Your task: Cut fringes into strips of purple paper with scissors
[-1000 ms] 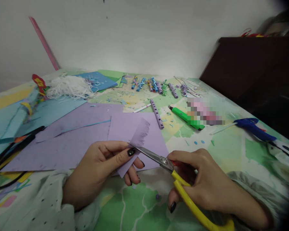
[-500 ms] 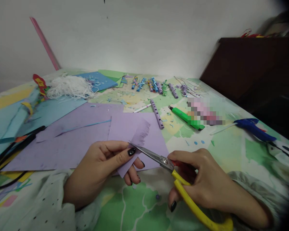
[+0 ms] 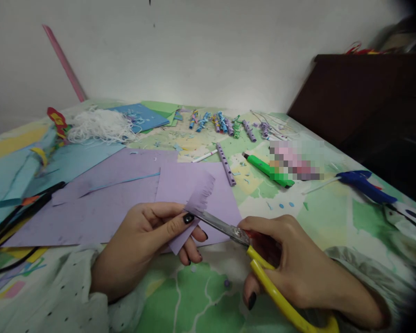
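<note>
My left hand (image 3: 156, 236) pinches a narrow purple paper strip (image 3: 200, 193) between thumb and fingers. The strip's far end has a fringe of fine cuts along its right edge. In my right hand (image 3: 287, 259) is a pair of scissors (image 3: 225, 226) with yellow handles and metal blades. Their blades lie across the strip, tips beside my left thumb, and look nearly closed. Beneath the strip rests a purple paper sheet (image 3: 173, 185), partly over a larger purple sheet (image 3: 100, 217).
Beyond the sheets lie a dotted purple paper tube (image 3: 226, 164), a green cutter (image 3: 268, 170) and several fringed paper rolls (image 3: 222, 122). A blue glue gun (image 3: 367, 187) lies right. White yarn (image 3: 99, 126) and a light-blue paper tube (image 3: 21, 178) are at left.
The scissors have shifted slightly left along the strip, and their blades have come a little closer together. My left hand stays nearly still.
</note>
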